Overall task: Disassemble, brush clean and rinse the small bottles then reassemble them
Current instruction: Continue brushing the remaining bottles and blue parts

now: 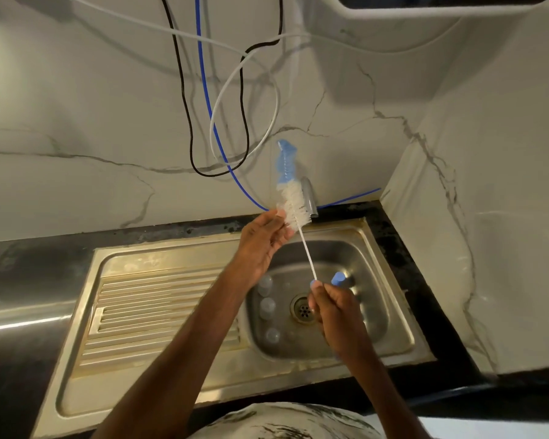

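A marble-look wall (108,128) with loose cables (241,99) hanging down it backs a dark counter (29,258), and set into that is a steel sink (159,280) with a ribbed drainboard on the left and the basin on the right. Both hands are raised over the basin. The left hand (260,245) pinches the lower white bristles of the brush (293,204) between thumb and fingertips. The right hand (333,312) is curled round the handle end, so the thin stem runs at a slant between them, with the blue tip pointing up in front of the tap (309,198). No water can be seen running. Three small clear bottles (268,307) sit in a row in the basin, just left of the drain (304,310), and neither hand touches them. Whether their caps are on cannot be told. A small blue piece (338,278) shows just beyond the right hand; it may be a cap or part of the handle. The step in hand looks like readying the brush, with the bottles not yet taken up. The next move calls for freeing the left hand from the bristles, lifting one bottle, opening it if it is capped, and steering the bristle head squarely into its narrow mouth.
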{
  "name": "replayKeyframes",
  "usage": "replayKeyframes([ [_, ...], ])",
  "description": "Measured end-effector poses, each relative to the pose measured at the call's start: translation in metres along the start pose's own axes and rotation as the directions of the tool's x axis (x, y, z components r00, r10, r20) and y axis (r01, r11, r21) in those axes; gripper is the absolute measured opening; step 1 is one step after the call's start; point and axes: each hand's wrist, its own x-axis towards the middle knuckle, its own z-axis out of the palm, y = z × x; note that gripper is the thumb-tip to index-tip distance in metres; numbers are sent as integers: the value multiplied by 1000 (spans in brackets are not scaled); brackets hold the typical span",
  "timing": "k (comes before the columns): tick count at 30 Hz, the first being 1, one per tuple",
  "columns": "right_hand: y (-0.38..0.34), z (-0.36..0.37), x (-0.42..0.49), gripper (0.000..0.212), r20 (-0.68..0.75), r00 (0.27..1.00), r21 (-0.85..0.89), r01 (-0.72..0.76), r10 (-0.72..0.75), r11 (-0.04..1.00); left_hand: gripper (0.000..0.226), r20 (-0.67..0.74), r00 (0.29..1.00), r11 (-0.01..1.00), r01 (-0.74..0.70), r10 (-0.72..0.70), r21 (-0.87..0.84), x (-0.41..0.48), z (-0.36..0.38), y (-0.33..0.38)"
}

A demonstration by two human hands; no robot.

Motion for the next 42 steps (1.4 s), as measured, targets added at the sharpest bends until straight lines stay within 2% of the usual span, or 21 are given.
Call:
replayKeyframes([
  [3,-6,-4,8,44,-34,999,44,-3,5,999,29,94,995,997,-32,25,75,-7,3,-4],
  [6,0,-2,0,47,2,1000,-4,16,-16,1000,26,3,997,996,-75,74,46,2,-2,8],
  [8,3,0,-4,48,19,1000,-19,18,-17,1000,27,-23,994,991,-100,102,88,6,-6,11],
  [12,-4,-7,11,43,-34,999,65,-2,4,998,26,163,977,944,-180,138,275,-15,4,-8],
  [16,-3,-9,3,44,3,1000,62,-28,28,998,25,35,980,965,-197,194,172,3,-1,3],
  [18,-1,-9,2,44,5,999,71,-46,46,996,24,85,974,946,-223,208,234,2,-1,0],
  [21,1,-13,17,43,-52,998,51,-35,38,998,25,235,959,897,-241,161,370,-16,13,-23],
  [26,4,-15,3,49,-19,1000,61,-13,14,998,21,134,976,920,-207,171,333,-1,10,-16],
  [29,6,-17,1,48,-19,999,107,-36,38,994,25,189,975,905,-186,121,383,-9,16,-27],
  [33,8,-21,12,45,-38,999,73,-31,34,997,28,328,945,896,-158,15,415,-31,24,-55],
  [37,14,-31,18,41,-40,998,68,-41,44,997,30,310,950,884,-167,26,437,-26,19,-68],
  [40,20,-37,19,46,-69,994,108,-75,82,991,28,236,966,827,-216,104,519,-14,1,-82],
  [42,24,-41,21,43,-94,987,203,-112,133,973,24,224,960,715,-277,170,642,-6,-12,-94],
])
